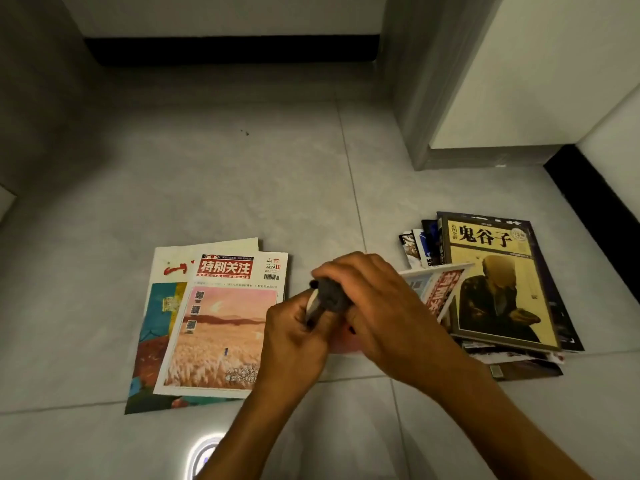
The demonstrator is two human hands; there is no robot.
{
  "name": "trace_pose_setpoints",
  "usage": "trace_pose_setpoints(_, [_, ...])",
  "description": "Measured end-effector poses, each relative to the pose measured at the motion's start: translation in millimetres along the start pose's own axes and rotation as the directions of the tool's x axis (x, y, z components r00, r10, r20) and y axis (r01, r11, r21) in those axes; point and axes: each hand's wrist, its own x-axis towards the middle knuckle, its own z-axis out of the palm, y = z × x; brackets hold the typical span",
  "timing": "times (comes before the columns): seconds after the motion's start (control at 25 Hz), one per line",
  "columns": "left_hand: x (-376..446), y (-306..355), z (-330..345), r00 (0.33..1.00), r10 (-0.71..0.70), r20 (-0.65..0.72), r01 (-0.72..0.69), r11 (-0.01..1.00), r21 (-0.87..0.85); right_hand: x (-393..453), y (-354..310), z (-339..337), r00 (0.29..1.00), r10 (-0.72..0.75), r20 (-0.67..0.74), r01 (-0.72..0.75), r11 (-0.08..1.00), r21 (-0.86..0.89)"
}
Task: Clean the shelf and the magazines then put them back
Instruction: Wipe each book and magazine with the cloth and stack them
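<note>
A magazine with a red-and-white cover (437,289) is held tilted above the tiled floor between two piles. My left hand (294,336) grips its near edge. My right hand (369,299) grips a grey cloth (331,295) against that magazine. The left pile has two magazines, the top one (221,327) showing a pink sky over a wheat field. The right pile (495,282) holds several magazines, with a yellow-covered one on top. Both hands hide much of the held magazine.
A grey door frame (412,98) and a white wall stand at the back right, with black skirting (232,50) along the far wall. A round light reflection (204,455) shines on the floor near my left forearm.
</note>
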Motion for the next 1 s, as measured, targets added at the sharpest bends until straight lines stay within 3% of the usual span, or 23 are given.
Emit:
trace_pose_setpoints(0.08, [8, 8, -14, 0.999, 0.020, 0.038, -0.018, 0.998, -0.060, -15, 40, -19, 0.981, 0.189, 0.045, -0.189, 0.982, 0.001])
trace_pose_setpoints(0.16, [15, 13, -26, 0.998, -0.001, 0.063, 0.007, 0.995, -0.099, -44, 87, -37, 0.872, 0.475, 0.121, -0.466, 0.880, -0.097])
trace_pose_setpoints(0.2, [17, 15, -29, 0.999, -0.010, 0.049, 0.016, 0.994, -0.107, -54, 99, -44, 0.808, 0.581, 0.092, -0.575, 0.813, -0.090])
trace_pose_setpoints(0.28, [19, 16, -26, 0.998, -0.056, -0.025, 0.052, 0.991, -0.127, -67, 104, -48, 0.664, 0.735, -0.136, -0.724, 0.678, 0.125])
trace_pose_setpoints(0.32, [19, 14, -22, 0.995, -0.069, -0.071, 0.057, 0.987, -0.152, -66, 96, -45, 0.551, 0.787, -0.276, -0.728, 0.616, 0.303])
trace_pose_setpoints(0.36, [19, 12, -18, 0.992, -0.064, -0.107, 0.046, 0.985, -0.166, -60, 82, -39, 0.422, 0.848, -0.321, -0.679, 0.531, 0.507])
trace_pose_setpoints(0.4, [17, 10, -11, 0.992, -0.024, -0.121, 0.007, 0.991, -0.137, -53, 66, -30, 0.320, 0.916, -0.242, -0.571, 0.390, 0.722])
trace_pose_setpoints(0.44, [15, 8, -4, 0.989, 0.095, -0.113, -0.099, 0.995, -0.025, -45, 50, -22, 0.293, 0.955, -0.036, -0.422, 0.163, 0.892])
trace_pose_setpoints(0.48, [11, 5, 6, 0.965, 0.256, -0.058, -0.247, 0.961, 0.124, -36, 34, -17, 0.356, 0.917, 0.178, -0.281, -0.076, 0.957])
trace_pose_setpoints(0.52, [4, 0, 16, 0.909, 0.412, 0.062, -0.413, 0.872, 0.263, -27, 22, -13, 0.424, 0.850, 0.312, -0.202, -0.248, 0.948])
trace_pose_setpoints(0.56, [-5, -8, 23, 0.847, 0.499, 0.182, -0.531, 0.776, 0.340, -20, 18, -8, 0.457, 0.803, 0.383, -0.179, -0.338, 0.924])
trace_pose_setpoints(0.6, [-10, -13, 27, 0.827, 0.492, 0.270, -0.561, 0.753, 0.344, -15, 18, -4, 0.480, 0.776, 0.409, -0.188, -0.365, 0.912])
trace_pose_setpoints(0.64, [-12, -18, 27, 0.845, 0.414, 0.339, -0.511, 0.812, 0.282, -14, 22, 1, 0.479, 0.777, 0.409, -0.219, -0.345, 0.912])
trace_pose_setpoints(0.72, [-12, -16, 21, 0.894, 0.177, 0.411, -0.193, 0.981, -0.004, -19, 27, 6, 0.464, 0.771, 0.437, -0.293, -0.332, 0.897])
trace_pose_setpoints(0.8, [-10, -20, 13, 0.952, -0.167, 0.256, 0.228, 0.945, -0.233, -32, 29, 6, 0.477, 0.710, 0.518, -0.313, -0.414, 0.855])
trace_pose_setpoints(0.84, [-5, -28, 9, 0.894, -0.394, 0.211, 0.446, 0.822, -0.354, -40, 31, 6, 0.496, 0.666, 0.557, -0.308, -0.465, 0.830])
trace_pose_setpoints(0.88, [0, -40, 5, 0.751, -0.570, 0.333, 0.656, 0.587, -0.475, -49, 32, 6, 0.518, 0.623, 0.587, -0.307, -0.505, 0.807])
trace_pose_setpoints(0.92, [1, -49, 2, 0.601, -0.631, 0.490, 0.783, 0.342, -0.520, -55, 33, 4, 0.522, 0.594, 0.612, -0.330, -0.520, 0.788])
trace_pose_setpoints(0.96, [-1, -54, -2, 0.533, -0.628, 0.567, 0.824, 0.233, -0.517, -62, 37, 3, 0.496, 0.595, 0.633, -0.381, -0.505, 0.774])
trace_pose_setpoints(1.0, [-4, -63, -3, 0.538, -0.625, 0.565, 0.824, 0.250, -0.508, -68, 41, 6, 0.445, 0.624, 0.643, -0.465, -0.452, 0.761])
